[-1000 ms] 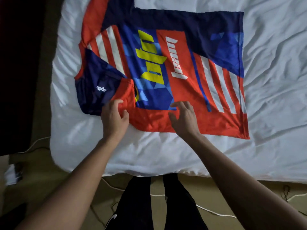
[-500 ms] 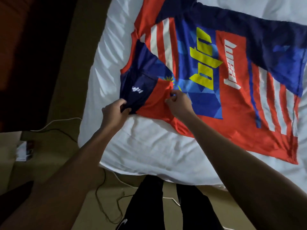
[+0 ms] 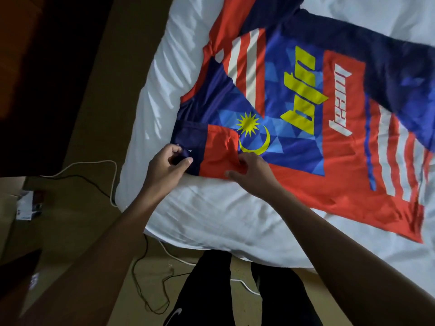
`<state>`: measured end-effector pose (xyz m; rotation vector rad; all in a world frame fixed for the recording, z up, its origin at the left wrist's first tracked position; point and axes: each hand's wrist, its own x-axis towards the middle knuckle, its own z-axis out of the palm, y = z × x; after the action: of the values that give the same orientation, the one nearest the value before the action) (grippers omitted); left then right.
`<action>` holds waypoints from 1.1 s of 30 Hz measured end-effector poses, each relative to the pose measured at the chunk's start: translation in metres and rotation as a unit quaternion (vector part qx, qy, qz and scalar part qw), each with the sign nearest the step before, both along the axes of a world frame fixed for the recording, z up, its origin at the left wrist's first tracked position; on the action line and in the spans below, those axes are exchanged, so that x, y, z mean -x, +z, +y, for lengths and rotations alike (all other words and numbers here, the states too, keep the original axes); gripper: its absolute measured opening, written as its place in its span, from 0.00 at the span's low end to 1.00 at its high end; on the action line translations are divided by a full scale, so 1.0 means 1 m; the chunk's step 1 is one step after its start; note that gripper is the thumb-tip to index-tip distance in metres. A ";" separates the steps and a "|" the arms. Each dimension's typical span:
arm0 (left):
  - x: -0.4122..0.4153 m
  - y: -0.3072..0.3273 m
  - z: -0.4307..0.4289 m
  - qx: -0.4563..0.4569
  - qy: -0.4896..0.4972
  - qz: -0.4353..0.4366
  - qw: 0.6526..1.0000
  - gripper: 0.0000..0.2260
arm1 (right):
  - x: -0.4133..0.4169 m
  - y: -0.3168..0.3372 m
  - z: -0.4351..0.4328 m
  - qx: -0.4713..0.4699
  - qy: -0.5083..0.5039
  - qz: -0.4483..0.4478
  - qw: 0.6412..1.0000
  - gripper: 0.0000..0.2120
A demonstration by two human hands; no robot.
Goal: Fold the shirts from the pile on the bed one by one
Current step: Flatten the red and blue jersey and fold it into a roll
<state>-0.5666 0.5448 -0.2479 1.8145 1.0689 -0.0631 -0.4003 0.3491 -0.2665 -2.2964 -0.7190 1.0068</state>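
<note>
A red, navy and blue jersey (image 3: 341, 142) with white stripes, yellow lettering and a yellow star and crescent lies spread flat on the white bed sheet (image 3: 211, 220). Its near sleeve (image 3: 211, 151), navy and red, lies along the jersey's lower left corner. My left hand (image 3: 168, 167) pinches the navy end of that sleeve between thumb and fingers. My right hand (image 3: 251, 170) holds the red part of the sleeve where it meets the body, fingers curled into the cloth.
The bed's left edge and near edge (image 3: 131, 184) border a tan floor. White and black cables (image 3: 98, 177) trail on the floor beside the bed. My legs in dark trousers (image 3: 211, 290) stand at the near edge. A small box (image 3: 26, 208) lies at the left.
The sleeve has been drawn out flatter toward the near left, uncovering the yellow star and crescent. My left hand has shifted onto the navy sleeve end, my right onto the red part.
</note>
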 end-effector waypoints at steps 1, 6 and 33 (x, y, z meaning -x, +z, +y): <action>0.002 -0.003 0.002 0.008 0.003 -0.002 1.000 0.06 | 0.001 -0.002 -0.002 -0.002 0.026 -0.021 0.999 0.15; 0.032 -0.009 0.020 -0.027 -0.040 0.090 0.995 0.04 | 0.000 0.002 -0.012 0.019 0.047 -0.022 0.998 0.12; -0.126 -0.036 0.092 -0.127 0.111 0.046 0.985 0.09 | -0.077 -0.038 0.028 0.011 0.055 -0.252 0.966 0.29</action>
<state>-0.4407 0.6369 -0.2839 1.9196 1.3912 0.1290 -0.3234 0.3772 -0.3045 -2.5820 -1.0469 0.4666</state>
